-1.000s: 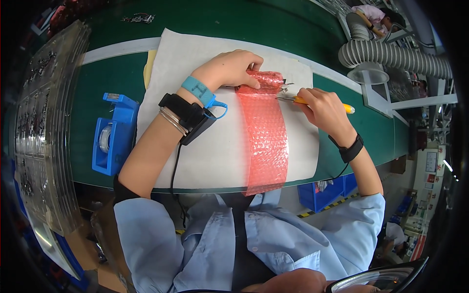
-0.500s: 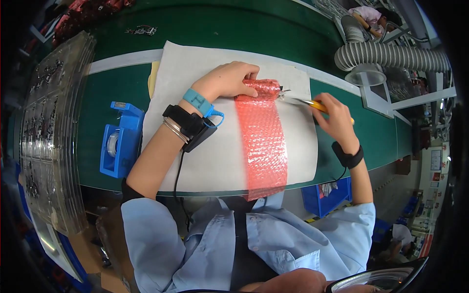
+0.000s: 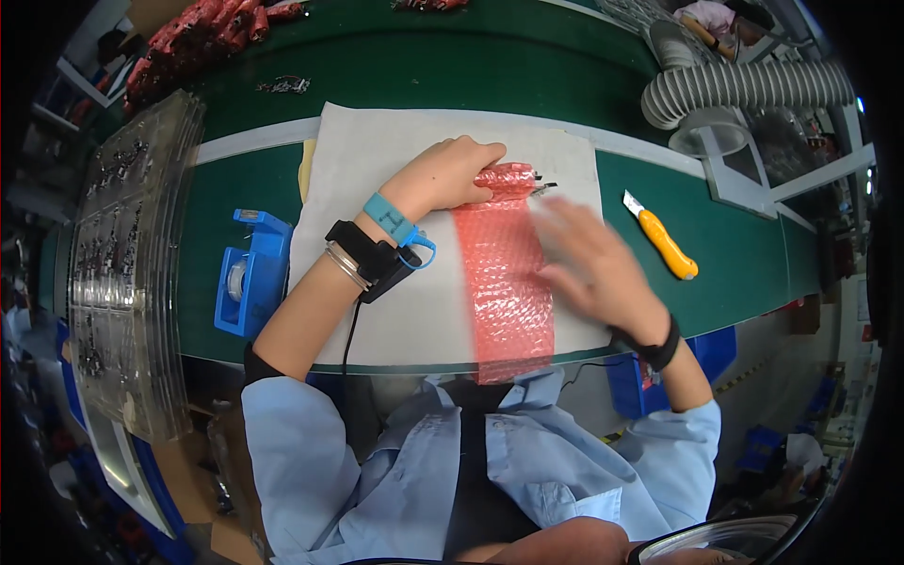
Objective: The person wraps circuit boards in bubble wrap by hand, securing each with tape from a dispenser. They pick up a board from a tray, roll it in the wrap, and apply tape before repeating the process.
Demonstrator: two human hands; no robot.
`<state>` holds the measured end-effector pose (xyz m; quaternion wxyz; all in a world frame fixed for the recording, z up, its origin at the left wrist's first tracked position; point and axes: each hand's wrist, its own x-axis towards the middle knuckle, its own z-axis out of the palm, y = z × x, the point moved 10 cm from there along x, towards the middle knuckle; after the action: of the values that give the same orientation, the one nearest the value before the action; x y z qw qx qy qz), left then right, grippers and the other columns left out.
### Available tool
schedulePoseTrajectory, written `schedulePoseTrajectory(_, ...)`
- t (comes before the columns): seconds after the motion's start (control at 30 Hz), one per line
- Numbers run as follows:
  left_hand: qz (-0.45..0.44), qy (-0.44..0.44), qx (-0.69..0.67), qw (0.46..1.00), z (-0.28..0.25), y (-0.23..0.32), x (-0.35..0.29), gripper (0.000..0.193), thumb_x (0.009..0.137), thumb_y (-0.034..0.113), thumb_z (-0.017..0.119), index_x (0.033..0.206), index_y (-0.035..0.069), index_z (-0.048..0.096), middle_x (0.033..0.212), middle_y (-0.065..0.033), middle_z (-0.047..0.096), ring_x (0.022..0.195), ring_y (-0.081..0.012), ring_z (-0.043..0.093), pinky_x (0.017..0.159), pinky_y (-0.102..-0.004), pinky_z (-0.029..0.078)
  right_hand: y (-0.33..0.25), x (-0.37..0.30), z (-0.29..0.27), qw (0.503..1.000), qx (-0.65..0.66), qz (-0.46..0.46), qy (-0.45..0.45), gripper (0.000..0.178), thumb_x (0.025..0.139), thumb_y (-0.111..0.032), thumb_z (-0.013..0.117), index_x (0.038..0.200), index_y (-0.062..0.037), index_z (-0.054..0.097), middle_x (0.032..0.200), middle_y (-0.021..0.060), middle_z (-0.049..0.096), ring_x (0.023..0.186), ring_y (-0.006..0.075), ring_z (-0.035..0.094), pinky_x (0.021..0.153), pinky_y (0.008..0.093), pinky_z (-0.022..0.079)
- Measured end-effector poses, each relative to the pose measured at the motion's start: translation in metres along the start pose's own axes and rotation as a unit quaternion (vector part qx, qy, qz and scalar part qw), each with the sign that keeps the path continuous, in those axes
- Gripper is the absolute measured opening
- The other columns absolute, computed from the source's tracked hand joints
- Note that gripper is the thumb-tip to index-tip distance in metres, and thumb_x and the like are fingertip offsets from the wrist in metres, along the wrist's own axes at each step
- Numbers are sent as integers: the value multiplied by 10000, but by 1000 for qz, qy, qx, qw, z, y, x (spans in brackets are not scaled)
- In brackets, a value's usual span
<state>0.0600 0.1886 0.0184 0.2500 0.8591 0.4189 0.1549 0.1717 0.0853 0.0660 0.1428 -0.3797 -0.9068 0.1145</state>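
Observation:
A strip of red bubble wrap (image 3: 508, 292) lies lengthwise on a white sheet, its near end hanging over the table's front edge. The far end is rolled up, and my left hand (image 3: 454, 171) is closed on the left part of that roll. Small dark and metallic ends (image 3: 544, 186) stick out at the roll's right side; what they belong to is hidden inside. My right hand (image 3: 598, 268), smeared by motion, is just right of the strip with its fingers apart and nothing in them. Farther right, a yellow utility knife (image 3: 664, 243) rests on the green table, blade exposed.
Left of the white sheet (image 3: 377, 137) stands a blue tape dispenser (image 3: 247, 282). Stacked clear trays (image 3: 132, 273) with small parts are at far left. Red-wrapped bundles (image 3: 202, 42) lie at the back left. A grey duct hose (image 3: 744, 92) and a blue bin (image 3: 711, 363) are on the right.
My right hand has let go of the utility knife, which now lies on the table, and has moved left toward the bubble wrap. My left hand stays at the roll.

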Motion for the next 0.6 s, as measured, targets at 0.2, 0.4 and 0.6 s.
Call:
schedulePoseTrajectory(0.2,29,54,56,997,-7,8,-3,278,747,129,689,928,5,519,790,-206,606,777,-402,589,672,-452,463,-16,-3,65,995,28,-65,-77,674,873,-402,606,1422,-82,379,1459,173,369,1337,385,351,1108,463,292)
schedulePoseTrajectory(0.4,77,118,102,985,-3,22,-14,286,741,87,670,990,23,545,810,-187,617,788,-383,609,672,-447,508,-15,-6,68,993,36,-69,-85,706,857,-409,625,1422,-70,371,1463,167,364,1336,387,349,1109,439,299)
schedulePoseTrajectory(0.6,61,120,67,989,-7,12,-16,295,767,142,679,940,7,482,834,-198,602,796,-402,579,688,-460,464,-13,-6,72,991,59,-62,-107,720,853,-399,627,1433,-71,353,1490,159,319,1362,376,306,1128,419,272)
